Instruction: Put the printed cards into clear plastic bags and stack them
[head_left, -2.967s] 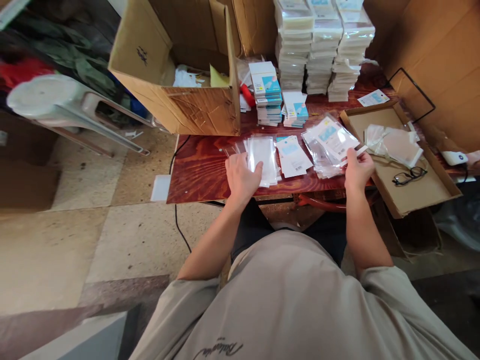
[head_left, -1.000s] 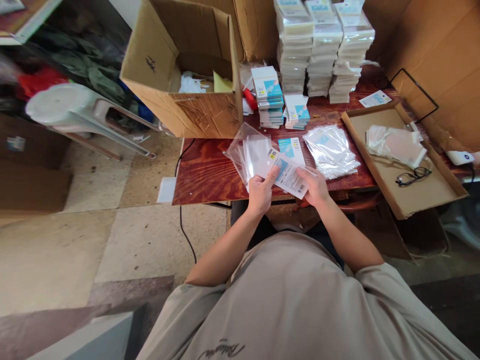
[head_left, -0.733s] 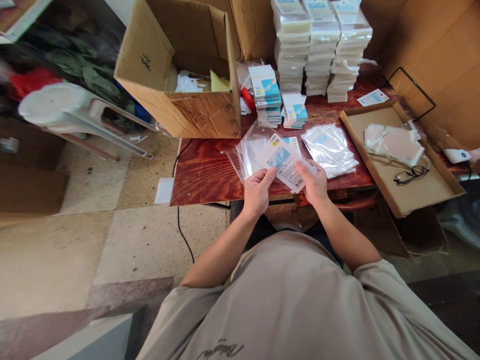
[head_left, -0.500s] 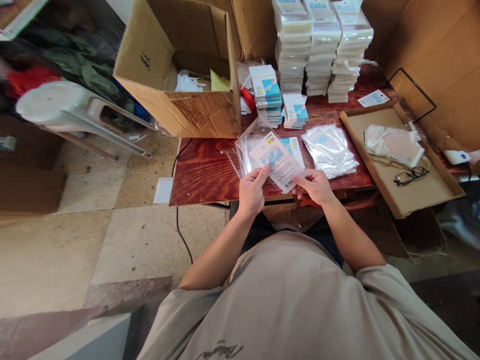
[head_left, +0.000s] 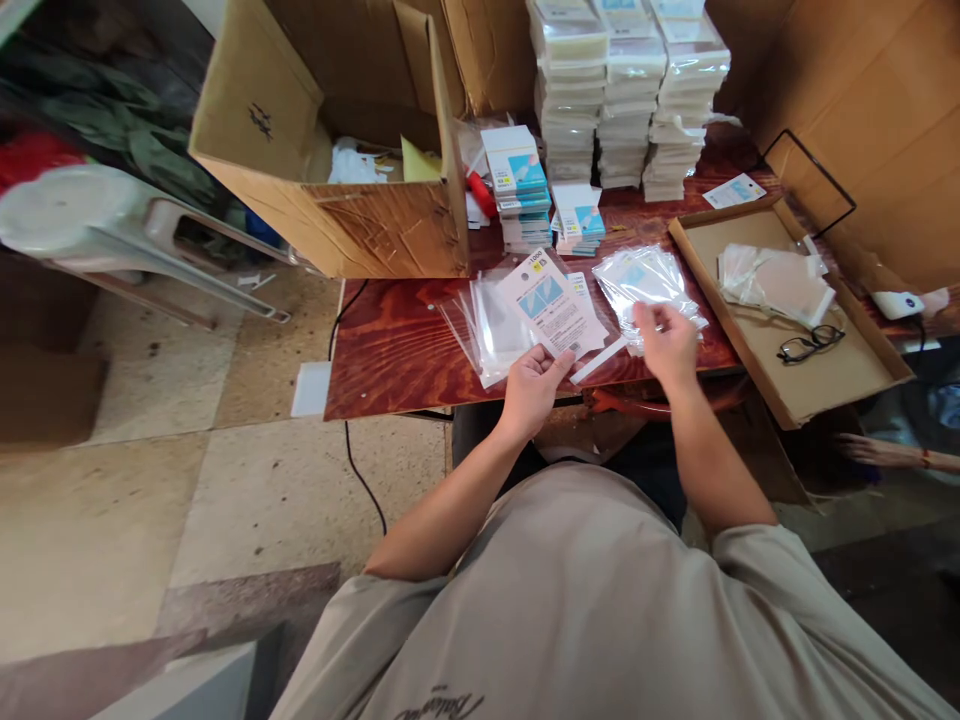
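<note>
The white printed card [head_left: 551, 312] slants over the red-brown table [head_left: 390, 350], its top leaning left, between a fan of clear sleeves [head_left: 491, 335] and a pile of shiny packets [head_left: 637, 275]. Its face carries a blue panel with two pale pictures, a yellow mark and "1000" at the top, a small round hole near the upper left corner, and rows of tiny dark print below, too fine to read. The left hand [head_left: 531, 395] pinches its lower edge between thumb and fingers. The right hand [head_left: 669, 345], fingers curled against the thumb, pinches one end of a narrow white strip [head_left: 598, 361] that slopes down toward the card's lower corner. Whether the card touches the sleeves beneath cannot be told.
</note>
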